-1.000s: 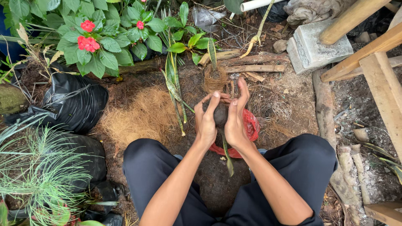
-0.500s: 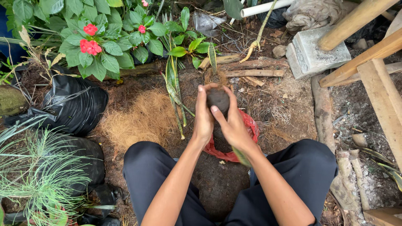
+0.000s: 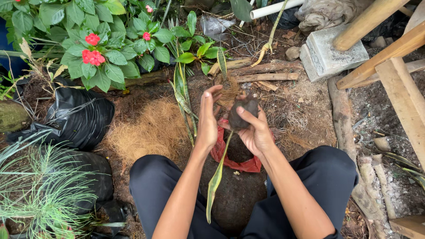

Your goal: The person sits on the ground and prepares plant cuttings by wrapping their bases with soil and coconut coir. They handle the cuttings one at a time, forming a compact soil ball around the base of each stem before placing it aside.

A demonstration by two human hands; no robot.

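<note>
My right hand [image 3: 256, 132] grips a dark ball of soil [image 3: 242, 113] with a long narrow leaf [image 3: 217, 181] hanging down from it toward my legs. My left hand [image 3: 208, 117] is held flat and upright just left of the ball, fingers apart, not touching it. Below both hands a red bag [image 3: 237, 161] of dark soil lies on the ground between my knees. A small clump of brown fibre with a leaf [image 3: 226, 86] stands just beyond my fingers.
A heap of coconut fibre [image 3: 148, 130] lies left of my hands, with long striped leaves [image 3: 182, 99] beside it. Black planting bags [image 3: 79, 117] and a red-flowered plant [image 3: 95, 48] are at left. A concrete block [image 3: 332, 55] and wooden beams [image 3: 398, 66] stand at right.
My left hand has come off the soil ball and opened beside it. The right hand has turned the ball, so the leaf now hangs downward.
</note>
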